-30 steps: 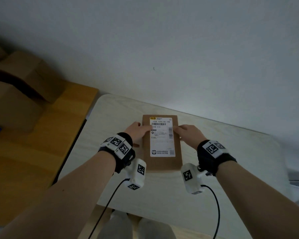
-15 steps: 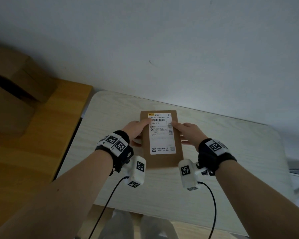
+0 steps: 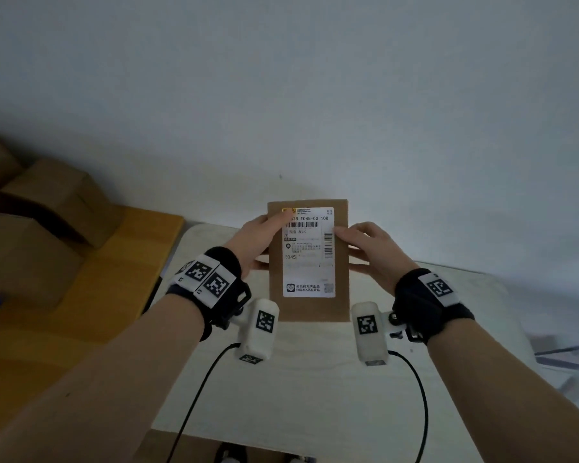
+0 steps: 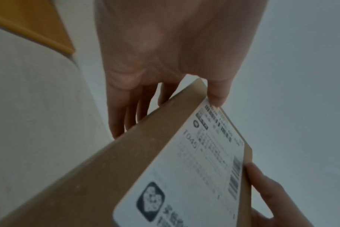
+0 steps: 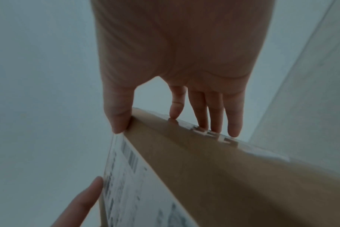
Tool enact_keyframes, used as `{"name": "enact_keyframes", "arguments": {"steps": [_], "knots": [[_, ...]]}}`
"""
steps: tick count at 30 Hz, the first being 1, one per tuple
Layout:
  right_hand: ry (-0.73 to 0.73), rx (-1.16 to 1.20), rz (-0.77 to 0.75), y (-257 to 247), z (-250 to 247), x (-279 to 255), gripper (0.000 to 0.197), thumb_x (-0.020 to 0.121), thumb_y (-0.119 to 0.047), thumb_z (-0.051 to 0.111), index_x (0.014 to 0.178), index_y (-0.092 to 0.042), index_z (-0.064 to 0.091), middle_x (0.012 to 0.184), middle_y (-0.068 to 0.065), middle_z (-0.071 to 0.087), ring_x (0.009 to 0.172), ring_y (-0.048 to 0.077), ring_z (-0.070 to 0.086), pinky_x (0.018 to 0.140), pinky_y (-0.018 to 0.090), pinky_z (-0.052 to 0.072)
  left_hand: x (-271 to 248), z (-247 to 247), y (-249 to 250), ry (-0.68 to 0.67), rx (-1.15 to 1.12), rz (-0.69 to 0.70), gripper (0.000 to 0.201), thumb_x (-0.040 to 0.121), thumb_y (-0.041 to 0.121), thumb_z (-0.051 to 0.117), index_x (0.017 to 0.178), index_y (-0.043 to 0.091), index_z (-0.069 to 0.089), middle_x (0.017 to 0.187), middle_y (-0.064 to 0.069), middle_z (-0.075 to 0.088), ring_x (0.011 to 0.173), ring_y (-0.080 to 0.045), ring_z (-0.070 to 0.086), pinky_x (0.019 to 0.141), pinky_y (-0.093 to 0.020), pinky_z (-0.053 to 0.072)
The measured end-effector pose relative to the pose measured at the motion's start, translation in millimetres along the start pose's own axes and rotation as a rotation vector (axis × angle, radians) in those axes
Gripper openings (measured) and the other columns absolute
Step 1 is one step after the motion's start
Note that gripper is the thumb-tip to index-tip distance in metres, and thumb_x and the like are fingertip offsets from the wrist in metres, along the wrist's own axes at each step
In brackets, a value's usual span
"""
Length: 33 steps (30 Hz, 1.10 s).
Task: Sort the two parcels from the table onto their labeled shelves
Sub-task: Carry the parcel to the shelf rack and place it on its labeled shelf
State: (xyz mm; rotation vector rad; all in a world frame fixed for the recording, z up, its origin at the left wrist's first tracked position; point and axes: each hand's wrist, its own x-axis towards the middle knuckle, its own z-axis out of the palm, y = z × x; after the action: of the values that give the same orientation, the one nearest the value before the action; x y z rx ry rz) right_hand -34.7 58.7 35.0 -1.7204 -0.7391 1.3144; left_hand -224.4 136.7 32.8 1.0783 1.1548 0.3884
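1. Up it comes: a second ago the parcel (image 3: 308,262) lay flat on the tabletop (image 3: 315,379) under both hands, and now it is off the surface and tipped, label (image 3: 309,252) facing the person, its top edge up against the wall (image 3: 281,95).
2. Left hand (image 3: 253,240) grips the parcel's left edge: thumb pressed on the label's upper corner, fingers (image 4: 126,116) running behind the box in the left wrist view.
3. Right hand (image 3: 370,252) grips the right edge just the same, thumb on the front by the side barcode, fingers (image 5: 215,113) laid along the back face where a strip of tape shows.
4. So the parcel sits squarely between the two hands, held from both sides, neither hand nearer than the other.
5. Long axis runs away from the person, top edge far and high, bottom edge near, just above the wrist cameras.
6. Label reads "T045" in large print, which looks like the shelf code to match.
7. No labeled shelf shows anywhere. Off to the left lie a wooden surface (image 3: 91,312) and some cardboard boxes (image 3: 41,228), well apart from the parcel.
8. My read: this is the check-the-label step for one parcel; the carry turns on keeping that two-sided grip level while swinging the long box toward wherever its shelf stands.
9. The other parcel is not in view.
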Motion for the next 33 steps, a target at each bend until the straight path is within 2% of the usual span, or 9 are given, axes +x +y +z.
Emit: {"name": "enact_keyframes", "arguments": {"steps": [2,5,8,14,17,20,25,29,33], "knots": [[0.001,0.053,-0.059,-17.1,-5.5,-10.2,0.028,0.083,-0.033,0.068,0.094,-0.016,0.048,0.107,0.004,0.069,0.105,0.023,0.064,0.101,0.045,0.047,-12.5,-1.5,18.2,-0.02,0.015,0.07,0.049,0.088,0.055,0.052,0.12,0.02,0.061,0.104,0.003,0.071,0.099,-0.017,0.064,0.083,-0.037,0.051],[0.007,0.129,-0.156,-42.1,-13.7,-24.8,0.026,0.086,-0.029,0.065,0.099,-0.015,0.048,0.095,0.0,0.07,0.093,0.021,0.065,0.09,0.042,0.051,-31.4,-1.8,44.2,-0.04,0.031,0.189,0.041,0.088,0.058,0.05,0.113,0.028,0.063,0.1,0.007,0.071,0.096,-0.014,0.065,0.076,-0.031,0.05],[0.008,0.191,-0.245,-63.6,-18.4,-36.3,0.025,0.087,-0.027,0.064,0.103,-0.015,0.048,0.091,0.0,0.07,0.09,0.02,0.065,0.081,0.036,0.052,-44.6,0.4,66.1,-0.031,0.044,0.323,0.046,0.088,0.059,0.048,0.122,0.029,0.06,0.108,0.008,0.07,0.102,-0.014,0.064,0.079,-0.032,0.049],[0.013,0.245,-0.394,-94.7,-22.7,-49.9,0.024,0.08,-0.024,0.067,0.095,-0.015,0.05,0.086,-0.004,0.072,0.085,0.015,0.065,0.083,0.033,0.049,-57.2,2.6,92.1,0.001,0.021,0.504,0.052,0.087,0.057,0.05,0.131,0.03,0.055,0.115,0.007,0.069,0.111,-0.017,0.061,0.084,-0.035,0.048],[0.012,0.266,-0.44,-104.3,-26.0,-54.4,0.024,0.076,-0.022,0.066,0.093,-0.016,0.05,0.087,-0.002,0.07,0.084,0.014,0.064,0.082,0.032,0.048,-58.7,3.0,100.1,0.004,0.012,0.545,0.053,0.086,0.057,0.051,0.132,0.03,0.054,0.117,0.006,0.069,0.114,-0.018,0.061,0.092,-0.039,0.049],[0.013,0.274,-0.471,-110.6,-28.4,-57.6,0.019,0.087,-0.014,0.059,0.102,-0.015,0.047,0.091,0.0,0.068,0.086,0.014,0.062,0.085,0.033,0.046,-60.7,4.4,107.4,-0.004,-0.003,0.565,0.052,0.088,0.054,0.051,0.134,0.03,0.053,0.116,0.006,0.069,0.114,-0.018,0.06,0.097,-0.041,0.047],[0.013,0.276,-0.494,-117.9,-28.0,-57.8,0.021,0.088,-0.011,0.057,0.106,-0.016,0.047,0.091,0.0,0.068,0.086,0.015,0.061,0.088,0.033,0.046,-59.9,2.9,115.4,0.0,0.007,0.582,0.057,0.083,0.058,0.053,0.133,0.031,0.052,0.117,0.005,0.069,0.116,-0.019,0.059,0.102,-0.047,0.043],[0.013,0.274,-0.5,-122.4,-27.6,-55.3,0.021,0.087,-0.01,0.057,0.105,-0.016,0.047,0.09,0.0,0.068,0.084,0.014,0.061,0.086,0.033,0.046,-58.8,2.1,120.6,0.001,0.009,0.586,0.062,0.077,0.061,0.053,0.132,0.032,0.054,0.116,0.007,0.07,0.116,-0.018,0.059,0.104,-0.049,0.041],[0.015,0.28,-0.5,-125.1,-27.5,-53.7,0.014,0.087,-0.007,0.057,0.094,-0.017,0.049,0.087,-0.001,0.068,0.081,0.012,0.062,0.082,0.029,0.047,-57.7,2.9,124.0,0.005,-0.011,0.59,0.055,0.084,0.056,0.053,0.132,0.03,0.054,0.108,0.01,0.07,0.112,-0.016,0.06,0.104,-0.049,0.041]]}}
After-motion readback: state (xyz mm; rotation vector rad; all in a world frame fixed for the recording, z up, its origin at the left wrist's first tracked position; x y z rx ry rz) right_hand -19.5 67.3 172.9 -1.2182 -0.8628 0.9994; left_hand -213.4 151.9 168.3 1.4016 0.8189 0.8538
